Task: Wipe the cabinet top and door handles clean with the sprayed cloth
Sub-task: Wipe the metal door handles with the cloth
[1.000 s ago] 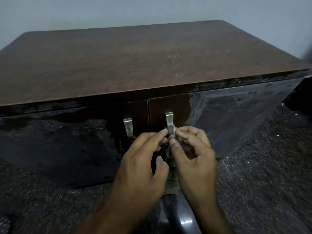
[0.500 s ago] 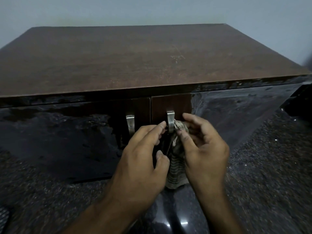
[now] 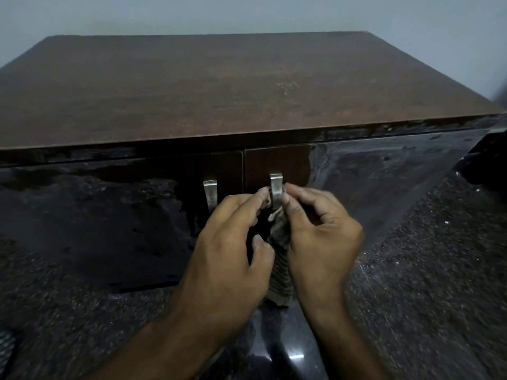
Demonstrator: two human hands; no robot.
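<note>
The brown cabinet top (image 3: 219,86) fills the upper half of the head view. Below it, two metal door handles stand side by side: the left handle (image 3: 210,196) is bare, the right handle (image 3: 276,187) has a striped cloth (image 3: 280,270) looped behind it. My left hand (image 3: 230,259) pinches the cloth at the handle's left side. My right hand (image 3: 321,237) pinches it at the right side. The rest of the cloth hangs down between my wrists. The lower part of the right handle is hidden by my fingers.
The glossy dark doors (image 3: 384,187) reflect the speckled dark floor (image 3: 425,283). A pale wall (image 3: 247,12) stands behind the cabinet. A dark object (image 3: 491,160) sits at the right edge beside the cabinet.
Both hands have slid the cloth up the right handle, from its lower end to near its top. The view has shifted so the cabinet top sits lower in frame.
</note>
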